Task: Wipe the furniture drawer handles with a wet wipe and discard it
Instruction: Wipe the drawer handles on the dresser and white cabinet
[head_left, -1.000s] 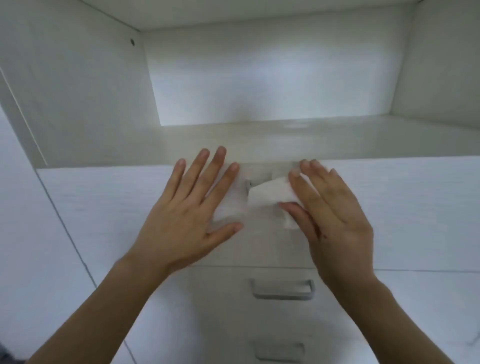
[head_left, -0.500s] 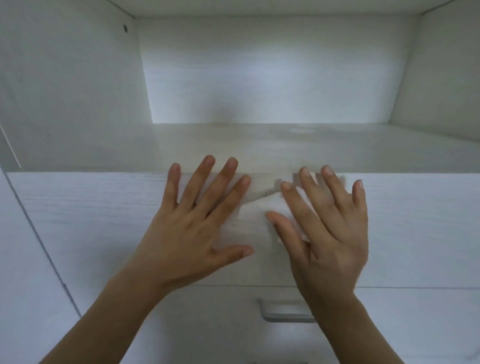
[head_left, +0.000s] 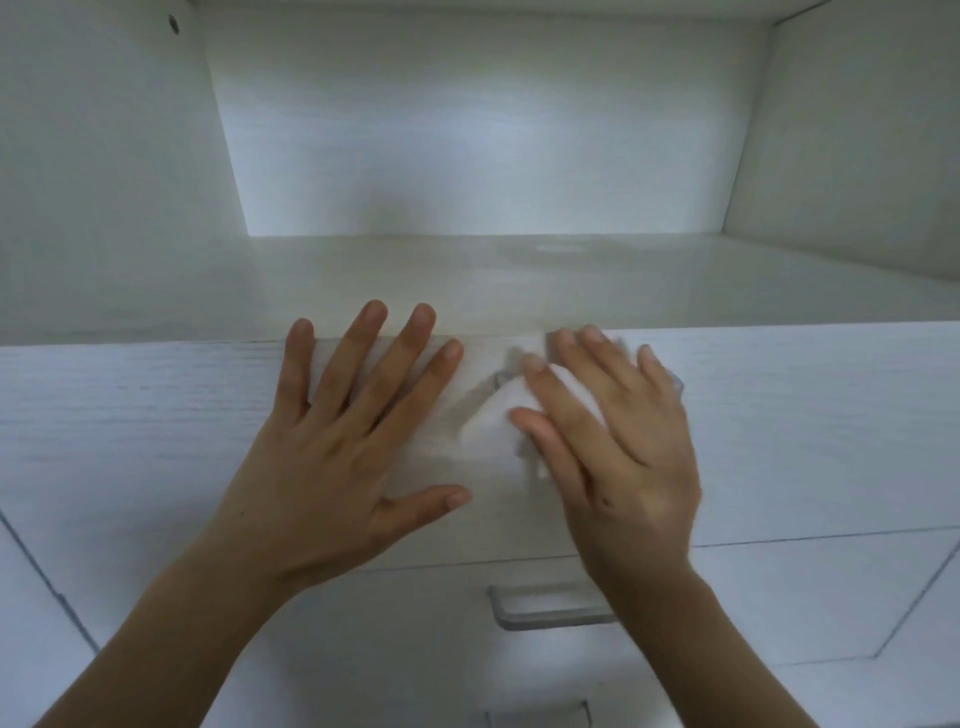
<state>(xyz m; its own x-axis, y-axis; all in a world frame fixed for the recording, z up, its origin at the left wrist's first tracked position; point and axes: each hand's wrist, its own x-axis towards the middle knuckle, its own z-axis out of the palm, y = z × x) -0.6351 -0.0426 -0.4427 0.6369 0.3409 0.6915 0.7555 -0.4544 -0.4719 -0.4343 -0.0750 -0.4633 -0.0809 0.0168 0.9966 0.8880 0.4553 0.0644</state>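
Observation:
My right hand (head_left: 618, 457) presses a white wet wipe (head_left: 491, 423) flat against the top drawer front (head_left: 805, 431), over its handle. Only a short grey piece of that handle (head_left: 500, 378) shows at the wipe's upper left edge. My left hand (head_left: 343, 457) lies flat on the same drawer front just to the left, fingers spread, holding nothing. The second drawer's silver handle (head_left: 545, 608) is visible below my right wrist. A third handle (head_left: 540, 719) peeks in at the bottom edge.
Above the drawers is an open white shelf compartment (head_left: 493, 275) with side walls left and right. A white cabinet panel (head_left: 31, 597) runs down the left side.
My right hand has slid the wipe rightward and upward along the top handle, fingers spreading flatter. My view has shifted closer and lower, so the drawers sit lower in frame. The left hand stayed put.

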